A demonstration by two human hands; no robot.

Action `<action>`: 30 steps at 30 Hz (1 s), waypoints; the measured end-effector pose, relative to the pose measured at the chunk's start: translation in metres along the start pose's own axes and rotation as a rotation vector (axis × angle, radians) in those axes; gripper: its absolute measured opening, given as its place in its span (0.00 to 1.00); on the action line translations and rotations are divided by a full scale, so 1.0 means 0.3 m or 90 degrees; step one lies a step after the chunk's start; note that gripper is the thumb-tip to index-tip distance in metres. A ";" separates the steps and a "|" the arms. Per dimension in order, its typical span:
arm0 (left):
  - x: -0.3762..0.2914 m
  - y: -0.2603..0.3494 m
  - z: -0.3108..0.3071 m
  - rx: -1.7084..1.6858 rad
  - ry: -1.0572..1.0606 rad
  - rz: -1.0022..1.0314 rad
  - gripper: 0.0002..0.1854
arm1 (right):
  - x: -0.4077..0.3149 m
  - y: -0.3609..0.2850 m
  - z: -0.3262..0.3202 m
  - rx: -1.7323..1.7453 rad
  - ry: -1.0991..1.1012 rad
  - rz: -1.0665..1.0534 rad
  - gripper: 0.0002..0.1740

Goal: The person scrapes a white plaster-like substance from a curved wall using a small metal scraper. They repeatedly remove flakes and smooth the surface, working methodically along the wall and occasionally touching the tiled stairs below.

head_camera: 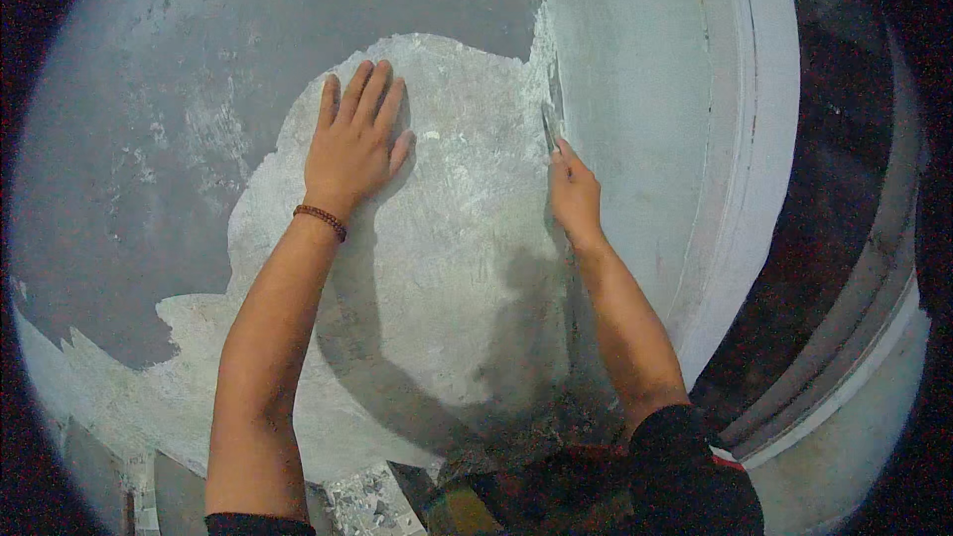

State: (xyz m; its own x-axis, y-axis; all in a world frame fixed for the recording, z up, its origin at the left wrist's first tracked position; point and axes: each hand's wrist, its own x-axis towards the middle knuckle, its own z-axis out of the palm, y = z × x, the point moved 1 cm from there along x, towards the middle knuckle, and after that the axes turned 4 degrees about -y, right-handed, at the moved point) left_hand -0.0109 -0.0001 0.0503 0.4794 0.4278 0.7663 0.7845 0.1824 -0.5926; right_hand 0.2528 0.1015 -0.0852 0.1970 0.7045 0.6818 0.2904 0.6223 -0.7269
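My left hand (352,143) rests flat, fingers spread, on a pale scraped patch (461,231) of the wall, just below its upper edge. A brown beaded bracelet (322,219) circles that wrist. Around the patch, grey paint (186,89) still covers the wall above and to the left. My right hand (577,186) grips a thin scraping tool (552,126), perhaps a putty knife. Its blade points up and lies along the inner corner where the wall meets a pale side surface (625,126). Most of the tool's handle is hidden in the fist.
A white frame edge (767,89) curves down the right, with a dark opening (826,186) beyond it. Flaked debris (372,499) lies at the bottom, near a dark flat piece (411,487). My shadow falls across the scraped patch.
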 end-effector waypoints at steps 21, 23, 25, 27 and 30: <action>-0.007 -0.011 0.017 -0.008 0.038 0.031 0.35 | 0.040 0.107 0.099 0.137 -0.026 0.071 0.25; -0.010 -0.011 0.017 -0.012 0.045 0.038 0.34 | 0.050 0.105 0.088 0.108 -0.020 0.068 0.26; -0.009 -0.010 0.019 -0.024 0.045 0.036 0.34 | 0.073 0.112 0.072 0.109 -0.019 0.075 0.26; -0.005 -0.014 0.019 -0.047 0.027 0.028 0.36 | 0.115 0.127 0.047 0.109 -0.030 0.082 0.26; -0.002 -0.015 0.019 -0.039 0.018 0.030 0.36 | 0.155 0.174 0.004 0.071 -0.044 0.076 0.26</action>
State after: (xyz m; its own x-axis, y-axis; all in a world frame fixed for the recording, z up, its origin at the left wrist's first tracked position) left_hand -0.0169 0.0039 0.0512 0.5266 0.4099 0.7447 0.7828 0.1078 -0.6129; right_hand 0.2759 0.1671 -0.0914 0.1580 0.7955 0.5851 0.1619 0.5636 -0.8100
